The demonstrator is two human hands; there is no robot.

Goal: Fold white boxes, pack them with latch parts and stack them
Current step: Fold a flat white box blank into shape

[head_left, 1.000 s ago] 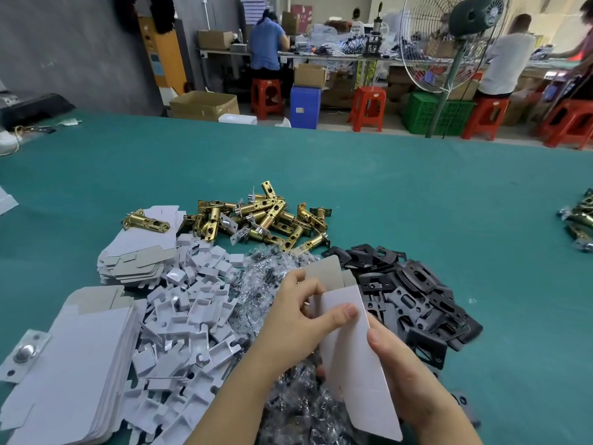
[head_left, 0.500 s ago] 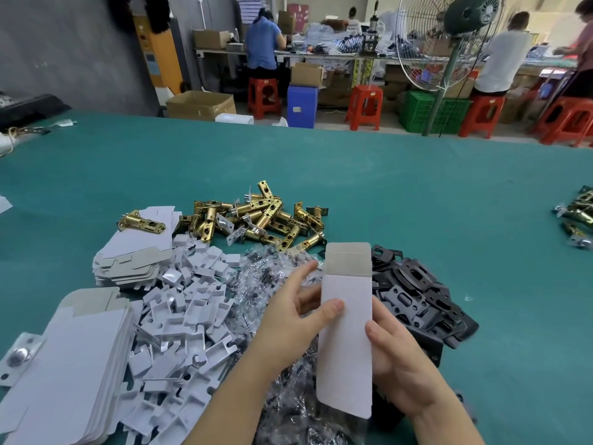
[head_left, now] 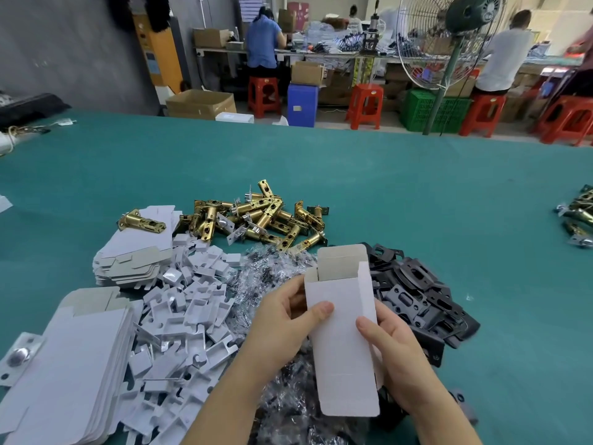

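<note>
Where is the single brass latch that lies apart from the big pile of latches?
In the head view it lies left of centre, on the far stack of flat white boxes, just left of the brass latch pile: single brass latch.

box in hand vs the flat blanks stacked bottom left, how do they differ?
The box is opened into a sleeve with its top flaps up; the stacked blanks lie flat and unfolded. The box is a single piece held up off the table by the left hand and right hand; the blanks sit piled on the green table, untouched. Both are white card with a grey-brown inner face.
</note>
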